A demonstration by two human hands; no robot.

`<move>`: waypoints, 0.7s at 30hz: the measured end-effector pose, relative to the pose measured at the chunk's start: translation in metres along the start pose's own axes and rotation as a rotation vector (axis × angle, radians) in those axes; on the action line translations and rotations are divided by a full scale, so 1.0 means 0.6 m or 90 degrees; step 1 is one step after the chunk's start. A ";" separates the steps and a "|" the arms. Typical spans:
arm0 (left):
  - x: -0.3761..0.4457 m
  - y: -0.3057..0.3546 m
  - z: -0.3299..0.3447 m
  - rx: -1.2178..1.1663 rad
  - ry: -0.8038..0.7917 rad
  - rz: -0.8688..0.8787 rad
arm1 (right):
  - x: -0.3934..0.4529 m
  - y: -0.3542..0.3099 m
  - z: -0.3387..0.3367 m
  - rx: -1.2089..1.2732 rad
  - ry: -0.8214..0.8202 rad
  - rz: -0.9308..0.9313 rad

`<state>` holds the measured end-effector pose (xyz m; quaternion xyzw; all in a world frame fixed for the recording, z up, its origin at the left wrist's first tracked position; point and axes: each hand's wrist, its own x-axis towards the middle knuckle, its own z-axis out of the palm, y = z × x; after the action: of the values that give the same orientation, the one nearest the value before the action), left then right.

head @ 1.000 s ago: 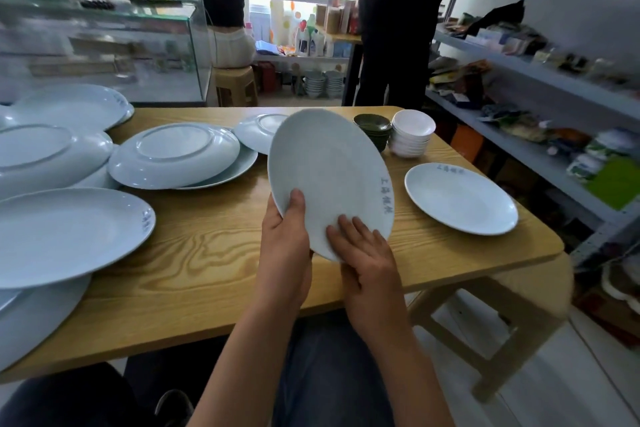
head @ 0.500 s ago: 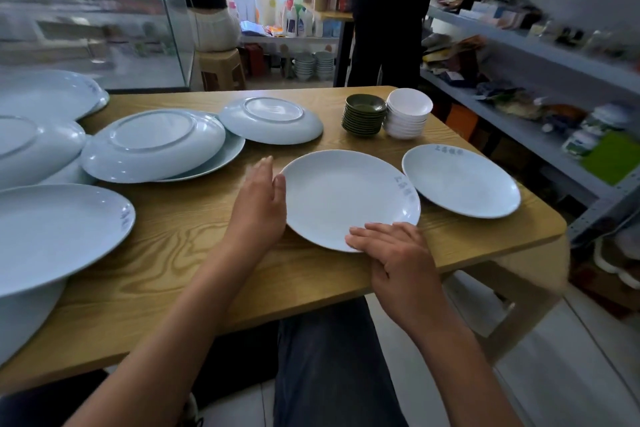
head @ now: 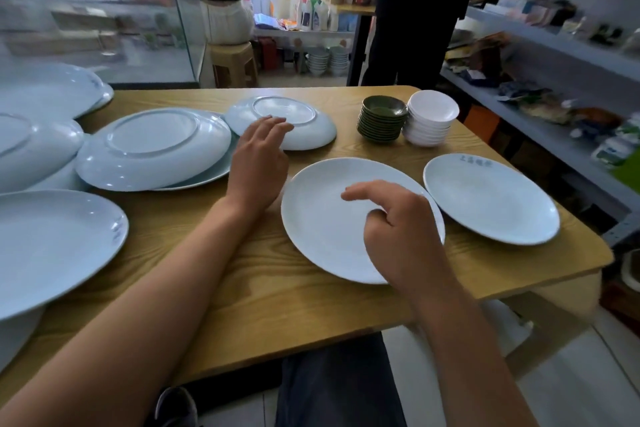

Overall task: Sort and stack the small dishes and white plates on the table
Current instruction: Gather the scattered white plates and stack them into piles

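A wooden table [head: 194, 288] is filling most of the frame. In the centre a white plate [head: 322, 218] is lying face up, and a second white plate [head: 491, 198] is lying just beside it at the right. In the upper centre an upside-down plate [head: 311, 128] is resting. Left of it another upside-down plate [head: 149, 149] is lying on top of a flat plate. Large plates are crowding the left edge [head: 52, 246]. In the upper right a stack of dark green dishes [head: 382, 121] is standing against a stack of white dishes [head: 431, 118].
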<state>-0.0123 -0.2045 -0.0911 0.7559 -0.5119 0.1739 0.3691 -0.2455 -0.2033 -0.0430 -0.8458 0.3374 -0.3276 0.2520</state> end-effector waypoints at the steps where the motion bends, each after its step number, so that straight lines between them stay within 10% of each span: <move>1: 0.008 -0.003 0.006 0.008 -0.016 0.007 | 0.022 -0.003 0.007 0.004 0.002 0.006; 10: 0.054 -0.024 0.059 0.148 -0.147 0.044 | 0.099 0.030 0.050 -0.034 0.022 0.074; 21: 0.061 -0.016 0.059 0.286 -0.071 0.081 | 0.089 0.015 0.054 -0.033 0.030 0.059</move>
<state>0.0073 -0.2519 -0.0949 0.7935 -0.5268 0.2644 0.1510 -0.1961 -0.2416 -0.0495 -0.8274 0.3905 -0.3264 0.2372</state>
